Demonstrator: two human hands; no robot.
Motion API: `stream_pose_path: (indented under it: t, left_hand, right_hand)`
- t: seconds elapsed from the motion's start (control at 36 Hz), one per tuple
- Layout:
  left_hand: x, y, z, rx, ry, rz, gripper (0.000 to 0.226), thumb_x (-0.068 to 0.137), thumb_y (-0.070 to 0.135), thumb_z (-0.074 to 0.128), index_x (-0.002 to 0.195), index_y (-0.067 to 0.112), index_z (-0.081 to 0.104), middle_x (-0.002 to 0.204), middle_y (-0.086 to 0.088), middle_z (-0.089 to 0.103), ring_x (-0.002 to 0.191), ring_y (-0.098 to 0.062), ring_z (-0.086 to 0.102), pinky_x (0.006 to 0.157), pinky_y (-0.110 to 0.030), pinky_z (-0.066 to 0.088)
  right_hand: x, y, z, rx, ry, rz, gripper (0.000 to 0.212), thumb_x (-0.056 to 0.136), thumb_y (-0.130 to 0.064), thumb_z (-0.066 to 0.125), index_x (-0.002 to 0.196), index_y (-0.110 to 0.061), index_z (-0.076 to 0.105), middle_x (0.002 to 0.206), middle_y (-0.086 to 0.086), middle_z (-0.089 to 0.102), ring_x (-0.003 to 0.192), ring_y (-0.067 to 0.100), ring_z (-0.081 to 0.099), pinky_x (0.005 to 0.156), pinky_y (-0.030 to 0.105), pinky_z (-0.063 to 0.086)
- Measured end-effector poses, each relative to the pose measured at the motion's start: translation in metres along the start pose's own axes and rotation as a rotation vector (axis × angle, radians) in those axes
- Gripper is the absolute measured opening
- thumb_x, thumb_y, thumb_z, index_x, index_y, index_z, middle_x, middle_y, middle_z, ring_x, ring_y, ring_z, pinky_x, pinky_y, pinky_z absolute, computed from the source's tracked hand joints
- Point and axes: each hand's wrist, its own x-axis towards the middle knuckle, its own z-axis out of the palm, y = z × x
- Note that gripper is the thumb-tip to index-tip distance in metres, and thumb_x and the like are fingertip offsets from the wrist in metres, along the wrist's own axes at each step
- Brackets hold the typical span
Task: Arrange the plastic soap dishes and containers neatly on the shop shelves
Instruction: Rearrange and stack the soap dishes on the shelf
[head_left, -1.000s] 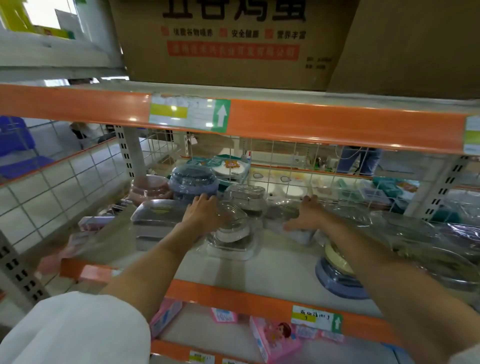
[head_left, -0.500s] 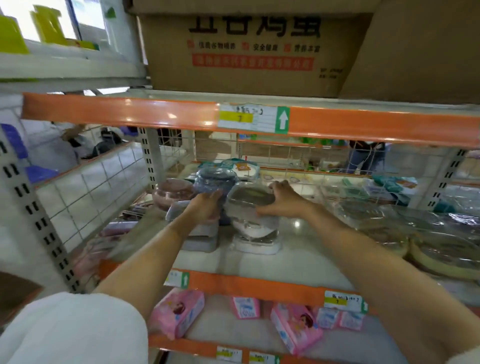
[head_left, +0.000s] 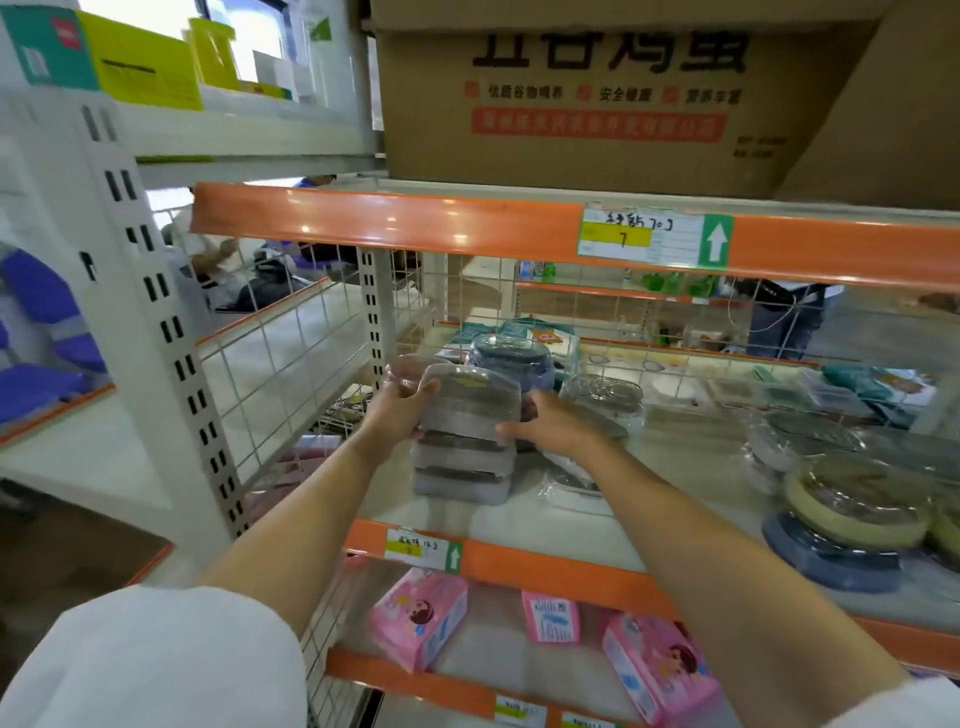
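**Stacking soap dishes near the left end of the shelf**

Squaring up a pile here: both hands are clamping the top soap dish (head_left: 470, 402), a clear-lidded grey one, sitting on a stack of the same dishes (head_left: 462, 467) near the front-left corner of the shelf (head_left: 545, 530). The left hand (head_left: 397, 413) is gripping the left side with its fingers curled round the top corner of the lid, and the right hand (head_left: 550, 423) is holding the right side, thumb pressing on the front face. Holding from both sides like that looks like the way to line the lid up with the dishes under it so the pile isn't leaning.

Behind the stack a blue round container (head_left: 511, 358) is standing, and a wrapped clear dish (head_left: 602, 397) is sitting just to the right. More round wrapped containers (head_left: 857, 512) are crowding the right end, some overlapping, so I'd guess those are waiting their turn. Pink boxes (head_left: 421, 616) are lying on the shelf below.
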Motion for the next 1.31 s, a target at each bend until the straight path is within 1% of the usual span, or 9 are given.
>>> stream_pose_path:
  t: [0.25,0.47,0.61,0.89,1.0,1.06,1.11,1.17,1.31]
  left_hand:
    - [-0.002,-0.005,-0.013,0.507,-0.044,0.055,0.062,0.097,0.052,0.039,0.130,0.001,0.053,0.133,-0.018,0.055,0.117,-0.030,0.054,0.096,-0.035,0.042]
    - [-0.008,0.009,-0.004,0.744,0.053,0.227,0.051,0.096,0.043,0.047,0.135,0.010,0.046,0.137,-0.022,0.045,0.134,-0.035,0.031,0.108,-0.045,0.030]
    - [-0.021,0.026,0.020,0.818,0.122,0.380,0.049,0.091,0.033,0.056,0.132,0.007,0.048,0.136,-0.018,0.040,0.129,-0.033,0.035,0.107,-0.043,0.033]
    - [-0.042,0.049,0.100,0.800,-0.095,0.546,0.032,0.089,0.019,0.055,0.117,0.004,0.056,0.127,-0.017,0.050,0.121,-0.035,0.044,0.100,-0.039,0.038]
    - [-0.047,0.049,0.130,0.828,-0.201,0.515,0.028,0.089,0.016,0.054,0.113,0.002,0.057,0.121,-0.016,0.053,0.118,-0.032,0.046,0.098,-0.040,0.041]
    - [-0.047,0.046,0.143,0.838,-0.253,0.444,0.032,0.089,0.015,0.052,0.116,-0.003,0.054,0.124,-0.020,0.052,0.120,-0.034,0.046,0.098,-0.039,0.041]
    - [-0.048,0.044,0.152,0.874,-0.290,0.365,0.037,0.091,0.012,0.046,0.124,-0.005,0.049,0.130,-0.023,0.048,0.122,-0.036,0.043,0.101,-0.039,0.036]
    - [-0.050,0.039,0.159,0.901,-0.282,0.318,0.040,0.093,0.008,0.041,0.131,-0.004,0.046,0.135,-0.024,0.044,0.123,-0.039,0.040,0.104,-0.039,0.032]
    - [-0.047,0.023,0.167,0.924,-0.230,0.203,0.038,0.094,0.006,0.045,0.132,0.000,0.044,0.136,-0.023,0.047,0.126,-0.038,0.044,0.104,-0.037,0.034]
  right_hand:
    - [-0.001,-0.016,0.008,-0.088,0.062,-0.013,0.044,0.087,-0.041,0.066,0.118,-0.012,0.054,0.114,0.006,0.062,0.101,0.021,0.058,0.082,0.032,0.046]
    - [-0.021,-0.014,0.000,-0.078,0.067,-0.010,0.045,0.089,-0.030,0.067,0.124,-0.006,0.052,0.124,0.008,0.059,0.112,0.024,0.056,0.097,0.037,0.045]
    - [-0.038,0.003,-0.025,-0.148,0.097,0.008,0.044,0.093,-0.021,0.063,0.130,-0.003,0.047,0.124,0.010,0.056,0.108,0.023,0.055,0.083,0.029,0.044]
    - [-0.071,0.059,-0.083,-0.197,0.190,0.128,0.049,0.091,-0.028,0.065,0.130,-0.004,0.049,0.123,0.010,0.056,0.108,0.024,0.055,0.084,0.028,0.044]
    - [-0.072,0.080,-0.090,-0.236,0.179,0.142,0.014,0.092,-0.024,0.061,0.087,-0.016,0.051,0.087,0.001,0.051,0.089,0.019,0.050,0.065,0.024,0.038]
    - [-0.073,0.084,-0.090,-0.229,0.164,0.141,0.030,0.093,-0.021,0.061,0.071,-0.025,0.041,0.074,-0.008,0.043,0.079,0.013,0.047,0.055,0.014,0.033]
    - [-0.069,0.085,-0.086,-0.240,0.138,0.139,0.017,0.091,-0.024,0.065,0.078,-0.020,0.054,0.082,-0.007,0.050,0.083,0.013,0.049,0.057,0.014,0.036]
    - [-0.060,0.087,-0.080,-0.273,0.116,0.131,0.042,0.085,-0.039,0.070,0.111,-0.007,0.064,0.111,0.007,0.061,0.104,0.022,0.056,0.077,0.022,0.042]
    - [-0.045,0.082,-0.058,-0.330,0.138,0.097,0.098,0.074,-0.070,0.063,0.150,-0.018,0.029,0.149,0.018,0.032,0.139,0.034,0.028,0.111,0.041,0.030]
